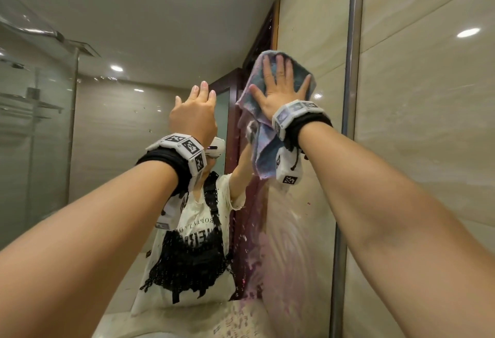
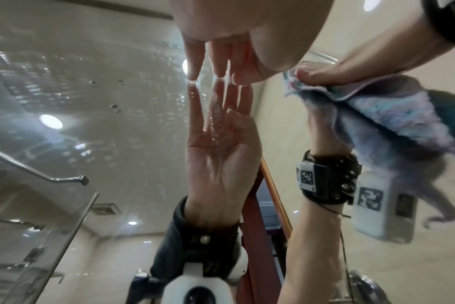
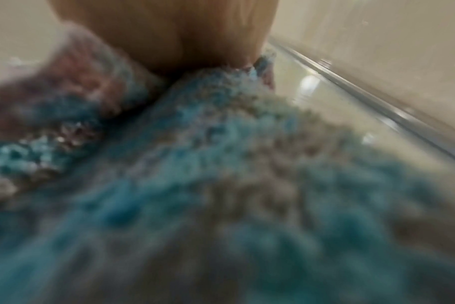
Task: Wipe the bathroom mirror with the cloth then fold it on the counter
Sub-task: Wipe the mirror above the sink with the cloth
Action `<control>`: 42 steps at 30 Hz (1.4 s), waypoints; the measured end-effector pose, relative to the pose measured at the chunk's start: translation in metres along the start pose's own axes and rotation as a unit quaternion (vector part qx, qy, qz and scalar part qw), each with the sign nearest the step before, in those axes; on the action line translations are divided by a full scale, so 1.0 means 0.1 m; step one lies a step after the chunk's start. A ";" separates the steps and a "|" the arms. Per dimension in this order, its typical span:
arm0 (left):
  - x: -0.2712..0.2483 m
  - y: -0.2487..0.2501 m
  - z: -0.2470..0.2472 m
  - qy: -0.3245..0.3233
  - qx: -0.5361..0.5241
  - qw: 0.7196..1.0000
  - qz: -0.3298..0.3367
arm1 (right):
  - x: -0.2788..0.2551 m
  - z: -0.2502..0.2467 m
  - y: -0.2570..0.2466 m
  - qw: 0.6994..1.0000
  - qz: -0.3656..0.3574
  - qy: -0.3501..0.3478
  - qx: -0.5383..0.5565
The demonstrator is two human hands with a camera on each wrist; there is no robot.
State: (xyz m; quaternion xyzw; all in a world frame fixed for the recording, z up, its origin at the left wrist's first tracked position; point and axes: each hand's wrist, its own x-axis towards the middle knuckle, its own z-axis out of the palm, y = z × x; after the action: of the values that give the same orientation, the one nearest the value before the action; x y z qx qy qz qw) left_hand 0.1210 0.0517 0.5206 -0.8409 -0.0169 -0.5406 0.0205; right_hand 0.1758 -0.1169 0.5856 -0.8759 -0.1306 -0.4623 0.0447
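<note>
Stage: I judge I am in the wiping half of the job; the folding has not begun.
Right hand: my right hand lies flat, fingers spread and straight, pressing the cloth against the mirror; nothing is curled round it.
Cloth: blue and lilac, high on the right part of the glass near the metal edge strip, its lower end hanging loose below my wrist.
Left hand: my left hand is open and empty, fingertips touching the glass to the left of the cloth.
Done so far: smeared arcs show on the glass below the cloth; droplets and specks remain farther left.
Left to do: the rest of the mirror, then folding on the counter, near the bottom of the head view.
</note>
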 end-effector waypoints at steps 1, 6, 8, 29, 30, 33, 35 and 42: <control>0.00 0.00 0.00 -0.003 0.002 1.000 0.001 | 0.01 0.00 0.06 0.999 0.031 -0.001 0.015; 0.00 0.02 0.01 -0.005 0.004 1.000 0.003 | -0.13 0.11 0.22 0.984 0.154 0.031 0.081; 0.00 0.02 0.03 -0.004 0.003 1.000 0.001 | -0.30 0.21 0.20 0.985 0.157 0.035 0.069; -0.14 0.02 0.23 0.020 0.010 1.000 0.003 | -0.78 0.57 0.12 0.995 0.098 0.035 -0.007; -0.15 0.04 0.23 0.022 0.010 1.000 0.000 | -0.78 0.56 0.08 0.998 0.047 0.019 -0.024; -0.19 0.05 0.22 0.024 -0.011 1.000 0.000 | -0.62 0.43 0.07 0.998 -0.050 -0.011 -0.034; -0.24 0.06 0.22 0.034 -0.030 0.999 0.005 | -0.48 0.35 0.13 1.000 -0.014 -0.003 -0.014; -0.30 0.04 0.25 0.022 -0.021 0.999 0.027 | -0.61 0.48 0.26 0.986 0.150 0.040 0.054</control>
State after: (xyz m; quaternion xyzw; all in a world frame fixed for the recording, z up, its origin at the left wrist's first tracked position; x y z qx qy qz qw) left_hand 0.1313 0.0493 0.4827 -0.8290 0.0173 -0.5587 0.0178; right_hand 0.1887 -0.1439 0.5091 -0.8628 -0.0208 -0.4773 0.1654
